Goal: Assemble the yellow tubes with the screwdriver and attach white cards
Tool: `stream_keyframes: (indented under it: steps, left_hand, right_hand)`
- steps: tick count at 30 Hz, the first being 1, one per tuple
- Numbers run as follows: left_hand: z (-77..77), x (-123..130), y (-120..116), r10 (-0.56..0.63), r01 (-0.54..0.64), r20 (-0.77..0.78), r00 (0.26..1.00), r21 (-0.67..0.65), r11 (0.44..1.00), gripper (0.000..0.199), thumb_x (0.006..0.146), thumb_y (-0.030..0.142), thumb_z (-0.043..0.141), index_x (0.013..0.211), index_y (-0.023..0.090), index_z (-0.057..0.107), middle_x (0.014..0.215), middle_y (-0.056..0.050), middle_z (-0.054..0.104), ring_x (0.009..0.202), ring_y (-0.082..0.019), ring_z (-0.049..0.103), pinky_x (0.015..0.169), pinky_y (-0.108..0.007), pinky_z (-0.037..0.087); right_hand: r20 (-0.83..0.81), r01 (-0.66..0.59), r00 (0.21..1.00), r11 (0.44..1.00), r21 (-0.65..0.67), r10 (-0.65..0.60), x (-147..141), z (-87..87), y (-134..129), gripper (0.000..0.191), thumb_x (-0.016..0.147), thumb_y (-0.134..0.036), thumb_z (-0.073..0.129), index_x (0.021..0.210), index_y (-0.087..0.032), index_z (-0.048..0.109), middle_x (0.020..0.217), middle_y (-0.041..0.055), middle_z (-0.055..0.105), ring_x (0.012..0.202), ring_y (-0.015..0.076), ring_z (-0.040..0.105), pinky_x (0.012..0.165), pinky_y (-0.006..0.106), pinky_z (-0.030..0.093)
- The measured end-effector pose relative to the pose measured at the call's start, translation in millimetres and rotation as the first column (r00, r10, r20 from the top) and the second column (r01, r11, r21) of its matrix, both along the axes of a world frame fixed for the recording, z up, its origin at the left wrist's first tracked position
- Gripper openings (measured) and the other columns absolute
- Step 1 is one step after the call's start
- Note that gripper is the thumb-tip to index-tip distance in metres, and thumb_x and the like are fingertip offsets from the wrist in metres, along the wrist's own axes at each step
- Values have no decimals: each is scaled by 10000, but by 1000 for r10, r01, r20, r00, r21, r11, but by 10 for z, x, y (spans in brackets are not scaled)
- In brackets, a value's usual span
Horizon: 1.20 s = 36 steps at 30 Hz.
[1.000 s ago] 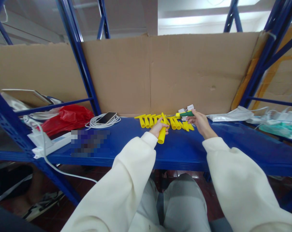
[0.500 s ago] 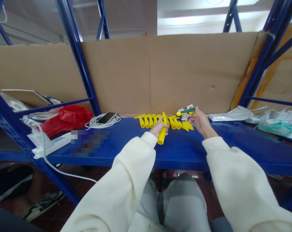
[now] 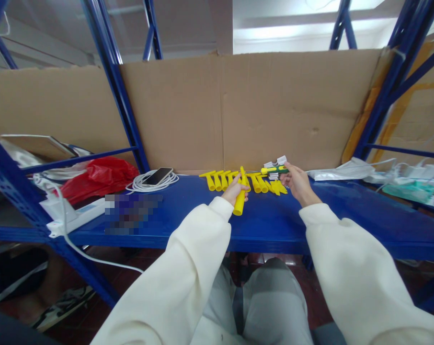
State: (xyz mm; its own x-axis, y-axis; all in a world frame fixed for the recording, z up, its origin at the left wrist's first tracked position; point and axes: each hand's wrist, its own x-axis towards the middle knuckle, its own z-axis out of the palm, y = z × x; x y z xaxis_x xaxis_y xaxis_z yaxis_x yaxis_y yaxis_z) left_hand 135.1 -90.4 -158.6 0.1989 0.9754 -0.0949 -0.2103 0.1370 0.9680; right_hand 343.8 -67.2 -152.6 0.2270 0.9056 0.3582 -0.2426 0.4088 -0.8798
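Note:
My left hand (image 3: 234, 189) is closed around a yellow plastic part with a tubular body (image 3: 239, 205), held tilted above the blue shelf. My right hand (image 3: 296, 183) grips the end of a yellow-and-green screwdriver (image 3: 273, 170), its shaft pointing left toward the top of the held part. Whether the tip touches the part cannot be made out. Behind my left hand, several similar yellow tube parts (image 3: 217, 182) lie in a row. Small pointed yellow pieces (image 3: 277, 187) lie under my right hand, near small white-and-dark items (image 3: 274, 176).
A phone (image 3: 158, 176) rests on a coiled white cable (image 3: 145, 181) to the left, near a red plastic bag (image 3: 98, 177) and a white power strip (image 3: 84, 214). White packaging (image 3: 341, 170) lies at right. Cardboard (image 3: 274, 105) stands along the back, between blue posts (image 3: 123, 96).
My right hand and the screwdriver have shifted very slightly, with the handle a touch lower. My left hand keeps hold of the yellow tube part in nearly the same place.

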Motion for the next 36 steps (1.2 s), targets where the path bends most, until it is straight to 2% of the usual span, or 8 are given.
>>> stream_keyframes:
  steps: [4, 10, 13, 17, 20, 27, 33, 36]
  left_hand:
    - [7, 5, -7, -2, 3, -17, 1000, 6, 1000, 952, 787, 3, 523, 1592, 364, 167, 780, 27, 516, 464, -68, 425, 477, -202, 383]
    - [41, 9, -30, 17, -17, 0, 1000, -15, 1000, 939, 792, -20, 493, 1591, 359, 178, 793, 26, 498, 454, -61, 409, 450, -191, 364]
    - [45, 10, -31, 20, -20, 17, 1000, -21, 1000, 967, 782, -27, 496, 1596, 372, 157, 807, 23, 504, 450, -61, 408, 445, -191, 366]
    - [31, 14, -29, 16, -15, 25, 1000, -17, 1000, 987, 784, -29, 500, 1601, 388, 134, 796, 29, 487, 442, -55, 404, 438, -186, 356]
    - [18, 14, -18, 18, -17, 27, 999, -14, 1000, 980, 782, -11, 528, 1601, 376, 154, 806, 22, 508, 441, -55, 410, 438, -191, 361]
    - [31, 4, -19, 30, -30, 13, 999, -11, 999, 964, 768, 5, 542, 1591, 362, 188, 914, -17, 585, 450, -52, 412, 440, -201, 383]
    - [52, 2, -42, 32, -31, 14, 999, -14, 999, 958, 766, -17, 503, 1589, 355, 183, 852, -2, 577, 439, -59, 410, 436, -192, 369]
    - [44, -1, -34, 20, -20, 12, 1000, -16, 1000, 982, 754, -14, 503, 1593, 363, 157, 865, -6, 586, 446, -62, 416, 443, -194, 377]
  right_hand:
    - [-25, -27, 999, 999, 17, 28, -6, 34, -49, 381, 763, -509, 795, 754, -207, 563, 475, -28, 603, 341, 85, 510, 330, 160, 375]
    - [-43, -123, 991, 992, 1, 123, -17, 68, -88, 298, 830, -397, 759, 744, -199, 555, 542, 2, 664, 421, 93, 578, 435, 168, 489]
    - [8, -124, 992, 992, 29, 124, -13, 48, -76, 334, 785, -426, 798, 739, -207, 550, 531, -19, 639, 410, 91, 560, 403, 166, 457]
    - [36, -11, 999, 999, 36, 10, -10, 13, -37, 438, 695, -525, 837, 695, -209, 534, 509, -40, 598, 368, 78, 519, 334, 155, 358]
    - [32, 43, 999, 998, 41, -44, -14, 0, -15, 476, 660, -546, 849, 662, -208, 514, 502, -40, 597, 351, 70, 501, 325, 156, 345]
    - [45, -13, 999, 999, 38, 12, -11, 14, -59, 460, 710, -592, 800, 715, -210, 544, 441, -54, 545, 324, 72, 462, 319, 165, 349]
    - [8, -139, 990, 989, 43, 139, -23, 56, -101, 387, 716, -476, 841, 743, -207, 564, 532, -46, 622, 407, 65, 535, 405, 151, 438]
    - [46, -97, 994, 994, 48, 95, -18, 28, -63, 427, 689, -512, 846, 725, -213, 542, 503, -57, 596, 376, 73, 513, 359, 159, 394]
